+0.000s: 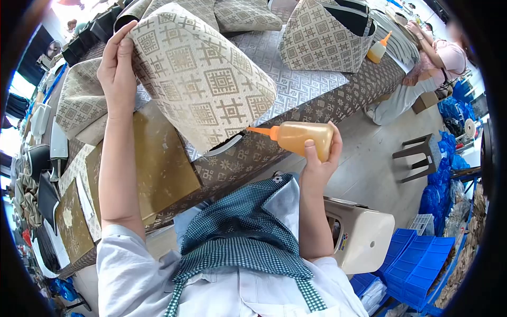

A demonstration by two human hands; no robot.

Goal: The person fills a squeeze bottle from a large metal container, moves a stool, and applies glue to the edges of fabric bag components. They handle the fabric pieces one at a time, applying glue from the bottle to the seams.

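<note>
My left hand (119, 68) grips the upper left edge of a beige, brown-patterned fabric piece (203, 74), thumb on the near face. The piece looks like a bag or cover shell and is tilted up over the table. In my right hand (321, 158) is a squeeze glue bottle (303, 138) of amber liquid, lying sideways with its orange nozzle pointing left. The nozzle tip is right at the shell's lower edge. A dark, white-rimmed opening shows just under that edge. Behind stands a similar patterned shell (322, 39) with a dark inside.
A brown-patterned cloth covers the table (227, 166). On it lie a golden-brown board (158, 153), more patterned pieces (82, 98) and another glue bottle (377, 50). A person in pink (449, 55) sits at the right. A beige stool (364, 235), a dark stool (420, 156) and blue crates (417, 264) stand on the floor.
</note>
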